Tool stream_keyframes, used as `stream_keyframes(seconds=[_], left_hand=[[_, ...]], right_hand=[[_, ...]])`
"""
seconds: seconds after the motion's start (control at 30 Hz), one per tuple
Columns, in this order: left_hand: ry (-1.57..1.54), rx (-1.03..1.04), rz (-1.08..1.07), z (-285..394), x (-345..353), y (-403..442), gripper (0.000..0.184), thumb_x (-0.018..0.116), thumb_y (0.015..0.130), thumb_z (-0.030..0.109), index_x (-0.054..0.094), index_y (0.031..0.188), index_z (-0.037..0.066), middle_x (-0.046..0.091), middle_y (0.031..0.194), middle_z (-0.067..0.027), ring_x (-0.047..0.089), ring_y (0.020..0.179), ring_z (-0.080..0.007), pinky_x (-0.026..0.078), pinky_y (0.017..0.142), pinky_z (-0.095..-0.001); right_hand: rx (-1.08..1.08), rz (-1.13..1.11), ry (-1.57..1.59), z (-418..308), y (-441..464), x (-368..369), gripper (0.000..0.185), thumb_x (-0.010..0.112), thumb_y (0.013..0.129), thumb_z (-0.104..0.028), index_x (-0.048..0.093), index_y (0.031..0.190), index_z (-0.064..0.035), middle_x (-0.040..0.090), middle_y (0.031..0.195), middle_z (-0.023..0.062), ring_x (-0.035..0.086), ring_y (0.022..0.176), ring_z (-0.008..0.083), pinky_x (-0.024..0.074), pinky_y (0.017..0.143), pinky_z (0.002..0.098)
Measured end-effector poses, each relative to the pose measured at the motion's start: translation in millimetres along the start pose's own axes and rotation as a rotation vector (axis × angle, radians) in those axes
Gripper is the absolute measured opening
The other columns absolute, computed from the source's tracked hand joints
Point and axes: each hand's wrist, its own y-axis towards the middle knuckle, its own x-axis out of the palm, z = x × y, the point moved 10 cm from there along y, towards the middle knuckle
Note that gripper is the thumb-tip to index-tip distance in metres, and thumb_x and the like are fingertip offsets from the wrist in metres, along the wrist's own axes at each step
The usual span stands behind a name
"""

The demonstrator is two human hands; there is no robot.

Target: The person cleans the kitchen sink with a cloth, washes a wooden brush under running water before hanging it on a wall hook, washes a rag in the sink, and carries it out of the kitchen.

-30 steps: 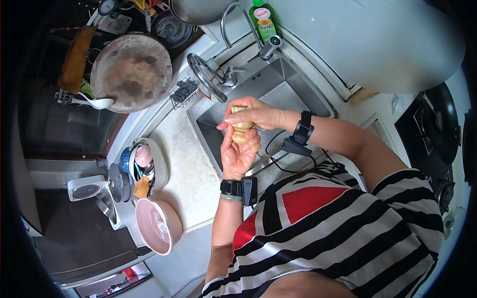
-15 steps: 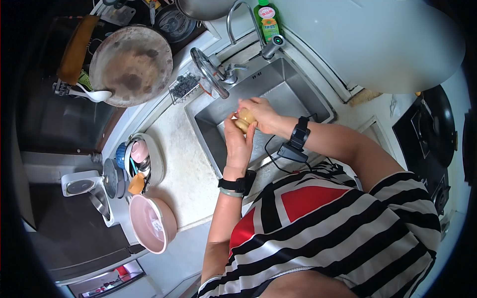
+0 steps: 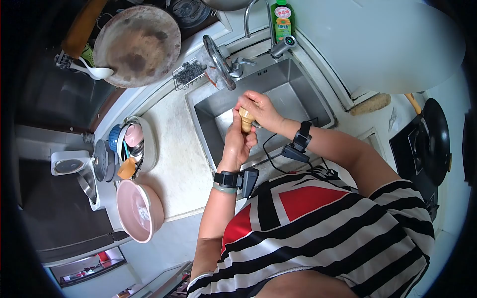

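A pale, waisted, wooden-looking piece (image 3: 245, 119) is held over the sink (image 3: 307, 92), near the curved tap (image 3: 227, 79). Its lower end is gripped by the left hand (image 3: 237, 143), whose fingers are curled around it, while its upper end is grasped by the right hand (image 3: 264, 111); its far side is hidden. If it is wood, as the tone and smooth surface suggest, it should be light, stiff and not easily broken. Slipperiness can be expected if it is wet. The surest hold would probably be given by the narrow waist, with the rounded ends acting as stops.
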Motion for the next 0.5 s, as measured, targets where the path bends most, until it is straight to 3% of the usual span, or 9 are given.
stream_keyframes(seconds=[0.1,0.13,0.17,0.2,0.23,0.33,0.43,0.47,0.5], left_hand=[[0.167,0.139,0.176,13.5,-11.1,0.5,0.042,0.038,0.098,0.046,0.046,0.101,0.005,0.056,0.074,-0.0092,0.049,0.056,-0.0156,0.042,0.052,-0.0269],[0.551,0.492,0.355,46.4,-9.0,-10.8,0.039,0.039,0.098,0.041,0.045,0.100,0.003,0.056,0.073,-0.0108,0.052,0.059,-0.0218,0.044,0.056,-0.0314],[0.936,0.849,0.529,72.1,11.3,-33.2,0.036,0.041,0.099,0.036,0.045,0.100,0.001,0.055,0.072,-0.0125,0.056,0.062,-0.0281,0.046,0.059,-0.0360],[1.065,0.866,0.487,67.8,23.8,-34.5,0.028,0.046,0.097,0.024,0.044,0.104,-0.003,0.054,0.082,-0.0197,0.057,0.076,-0.0391,0.047,0.070,-0.0417],[1.066,0.870,0.482,65.4,23.4,-35.9,0.028,0.046,0.097,0.024,0.044,0.104,-0.003,0.054,0.082,-0.0197,0.057,0.076,-0.0391,0.047,0.070,-0.0417],[1.436,1.101,0.305,55.3,55.0,-46.2,0.035,0.056,0.090,0.013,0.040,0.118,-0.003,0.045,0.104,-0.0246,0.052,0.091,-0.0386,0.045,0.073,-0.0425],[1.408,1.061,0.250,57.0,50.6,-45.0,0.030,0.052,0.092,0.013,0.043,0.114,-0.005,0.047,0.101,-0.0242,0.052,0.084,-0.0386,0.045,0.076,-0.0423],[1.320,1.128,0.383,62.0,40.3,-45.3,0.027,0.050,0.095,0.022,0.045,0.108,-0.002,0.052,0.091,-0.0175,0.052,0.068,-0.0275,0.047,0.062,-0.0356],[1.320,1.133,0.386,62.6,39.4,-40.8,0.027,0.050,0.095,0.022,0.045,0.108,-0.002,0.052,0.091,-0.0175,0.052,0.068,-0.0275,0.047,0.062,-0.0356]], right_hand=[[-0.212,0.053,-0.245,-23.4,-3.0,4.3,0.029,0.051,0.096,-0.029,0.055,0.091,-0.0008,0.060,0.083,0.0047,0.056,0.076,0.0091,0.0467,0.068,0.0241],[-0.212,0.052,-0.246,-23.6,-3.6,6.0,0.029,0.051,0.096,-0.029,0.055,0.091,-0.0008,0.060,0.083,0.0047,0.056,0.076,0.0091,0.0467,0.068,0.0241],[-0.006,0.105,-0.093,-3.9,-1.4,-1.4,0.028,0.051,0.096,-0.028,0.055,0.092,-0.0011,0.060,0.083,0.0047,0.057,0.076,0.0106,0.0471,0.067,0.0249],[0.198,0.158,0.061,16.8,-2.9,-6.1,0.027,0.051,0.095,-0.028,0.055,0.094,-0.0014,0.059,0.083,0.0048,0.058,0.076,0.0121,0.0475,0.066,0.0258],[0.194,0.162,0.060,16.4,0.1,-7.7,0.027,0.051,0.095,-0.028,0.055,0.094,-0.0014,0.059,0.083,0.0048,0.058,0.076,0.0121,0.0475,0.066,0.0258],[0.868,0.317,0.504,80.8,-22.0,-6.8,0.035,0.050,0.096,-0.034,0.056,0.096,0.0000,0.060,0.086,0.0086,0.060,0.072,0.0193,0.0507,0.059,0.0325],[0.873,0.278,0.487,81.1,-31.6,-6.5,0.039,0.048,0.096,-0.037,0.056,0.095,0.0009,0.060,0.086,0.0101,0.060,0.071,0.0189,0.0514,0.061,0.0332],[0.714,0.259,0.410,67.4,-23.8,-6.3,0.039,0.044,0.097,-0.037,0.056,0.095,0.0004,0.061,0.087,0.0097,0.060,0.072,0.0187,0.0511,0.065,0.0304],[0.711,0.254,0.410,67.8,-24.2,-4.8,0.039,0.044,0.097,-0.037,0.056,0.095,0.0004,0.061,0.087,0.0097,0.060,0.072,0.0187,0.0511,0.065,0.0304]])
